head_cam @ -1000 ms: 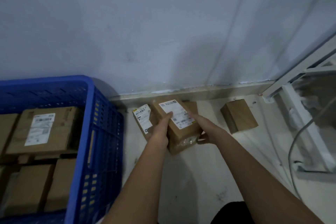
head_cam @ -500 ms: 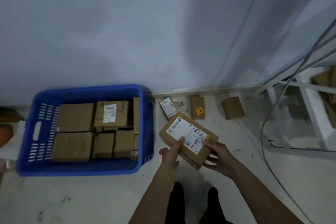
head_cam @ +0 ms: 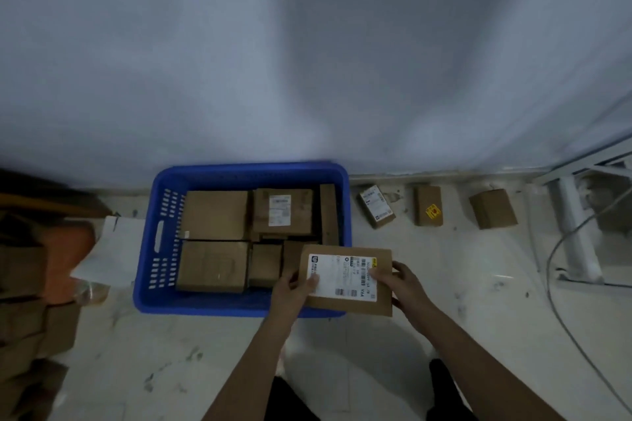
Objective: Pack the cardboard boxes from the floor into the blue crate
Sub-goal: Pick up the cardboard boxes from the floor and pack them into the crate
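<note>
Labelled box [head_cam: 345, 278] over crate's [head_cam: 246, 170] corner

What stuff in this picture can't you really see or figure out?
- Held box, head view: label print too small and blurred to read; its underside is hidden.
- Blue crate: its near right corner is covered by the held box and the left hand; whether boxes lie deeper is hidden.
- Right hand: fingers under the box are hidden.
- Left edge: brown and orange shapes, blurred and cut off.
- Three floor boxes: labels too small.
</note>
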The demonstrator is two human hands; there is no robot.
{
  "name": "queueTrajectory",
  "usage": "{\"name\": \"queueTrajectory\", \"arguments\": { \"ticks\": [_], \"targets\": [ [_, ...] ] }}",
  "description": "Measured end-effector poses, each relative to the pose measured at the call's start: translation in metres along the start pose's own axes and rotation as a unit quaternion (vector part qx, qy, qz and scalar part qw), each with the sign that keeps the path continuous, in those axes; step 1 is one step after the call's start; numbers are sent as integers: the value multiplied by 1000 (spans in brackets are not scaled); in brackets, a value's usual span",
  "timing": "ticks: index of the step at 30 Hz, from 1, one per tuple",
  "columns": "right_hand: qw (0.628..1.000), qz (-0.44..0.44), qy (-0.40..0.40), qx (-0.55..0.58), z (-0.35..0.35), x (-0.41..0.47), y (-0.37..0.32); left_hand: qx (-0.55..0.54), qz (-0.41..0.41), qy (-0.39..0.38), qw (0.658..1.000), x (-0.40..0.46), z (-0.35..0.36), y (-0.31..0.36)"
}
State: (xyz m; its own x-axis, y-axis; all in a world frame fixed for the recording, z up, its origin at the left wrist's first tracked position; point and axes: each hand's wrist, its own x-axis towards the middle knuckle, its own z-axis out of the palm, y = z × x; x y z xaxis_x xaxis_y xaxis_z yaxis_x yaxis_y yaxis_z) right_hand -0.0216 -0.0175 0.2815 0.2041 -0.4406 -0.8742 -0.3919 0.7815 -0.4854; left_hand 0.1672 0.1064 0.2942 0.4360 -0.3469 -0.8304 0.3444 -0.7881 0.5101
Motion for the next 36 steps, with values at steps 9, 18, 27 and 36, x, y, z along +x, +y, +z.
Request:
{"name": "queueTrajectory", "arguments": {
  "ticks": [9,18,27,36],
  "targets": [
    [997,9,62,-48,182,5,35,27,-41,0,999,40,-160,-59],
    [983,2,104,-151,207,37,57,27,-47,-15,998,82,-154,-83],
    [882,-147,51,-445,207,145,38,-167,-219,-5,961,161,-80,-94],
    [703,-266,46,-657,219,228,55,-345,-346,-56,871,215,-24,-120]
  ]
}}
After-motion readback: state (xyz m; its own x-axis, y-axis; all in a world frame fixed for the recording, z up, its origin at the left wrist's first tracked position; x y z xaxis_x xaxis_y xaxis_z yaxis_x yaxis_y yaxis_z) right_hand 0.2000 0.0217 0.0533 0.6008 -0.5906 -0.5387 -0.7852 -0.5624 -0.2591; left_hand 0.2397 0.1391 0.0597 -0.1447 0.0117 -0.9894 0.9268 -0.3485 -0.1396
